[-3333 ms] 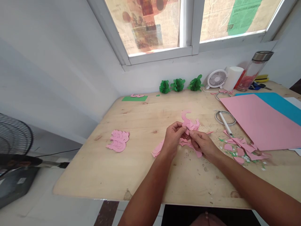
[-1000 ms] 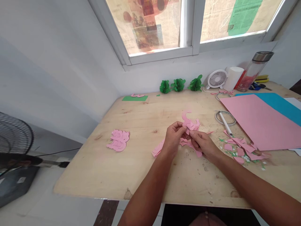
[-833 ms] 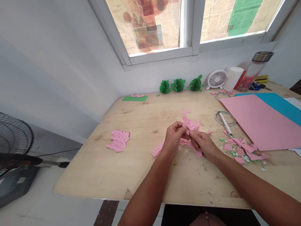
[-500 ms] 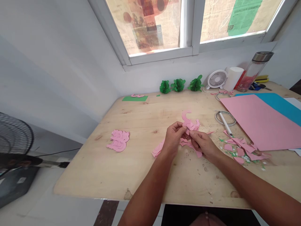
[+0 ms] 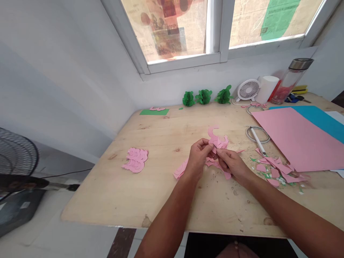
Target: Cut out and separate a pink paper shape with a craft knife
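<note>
Beyond the hands [image 5: 198, 157], a papered window [image 5: 172, 30] sits in the white wall [image 5: 166, 87]. Farther off to their right, a small white fan [image 5: 248, 89] stands beside a white cylinder [image 5: 266, 90] and a clear bottle [image 5: 287, 86]; well left, a dark fan [image 5: 23, 182].

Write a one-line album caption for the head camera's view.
Left hand and right hand pinch pink paper at a wooden table, three green shapes lined up along the wall.

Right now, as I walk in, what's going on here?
A person's left hand and right hand are pinching a small pink paper piece between them. Scalloped pink cut-outs lie off to the left, paper scraps to the right, and three green paper shapes stand by the wall.
</note>
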A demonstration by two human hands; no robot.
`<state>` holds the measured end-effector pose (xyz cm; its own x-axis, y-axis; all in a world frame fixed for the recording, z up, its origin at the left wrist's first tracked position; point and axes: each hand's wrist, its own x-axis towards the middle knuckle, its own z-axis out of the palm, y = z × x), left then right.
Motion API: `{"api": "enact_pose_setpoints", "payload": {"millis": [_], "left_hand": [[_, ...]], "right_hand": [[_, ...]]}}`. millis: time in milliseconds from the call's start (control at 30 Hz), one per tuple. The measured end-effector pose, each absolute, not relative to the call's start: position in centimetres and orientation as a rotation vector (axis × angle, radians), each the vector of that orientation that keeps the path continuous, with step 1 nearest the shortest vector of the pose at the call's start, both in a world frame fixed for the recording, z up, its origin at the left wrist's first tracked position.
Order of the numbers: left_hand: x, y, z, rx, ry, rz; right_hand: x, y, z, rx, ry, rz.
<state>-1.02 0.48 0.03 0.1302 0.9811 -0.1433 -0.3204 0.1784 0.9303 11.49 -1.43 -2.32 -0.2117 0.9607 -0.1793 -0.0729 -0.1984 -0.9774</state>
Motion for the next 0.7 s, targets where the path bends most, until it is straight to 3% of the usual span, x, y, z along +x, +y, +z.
{"api": "enact_pose_setpoints", "payload": {"millis": [700], "left_hand": [[-1.01, 0.42, -0.08, 0.901, 0.944, 1.166]], "right_hand": [[11.47, -1.44, -2.29, -1.171, -1.182, 1.553]]}}
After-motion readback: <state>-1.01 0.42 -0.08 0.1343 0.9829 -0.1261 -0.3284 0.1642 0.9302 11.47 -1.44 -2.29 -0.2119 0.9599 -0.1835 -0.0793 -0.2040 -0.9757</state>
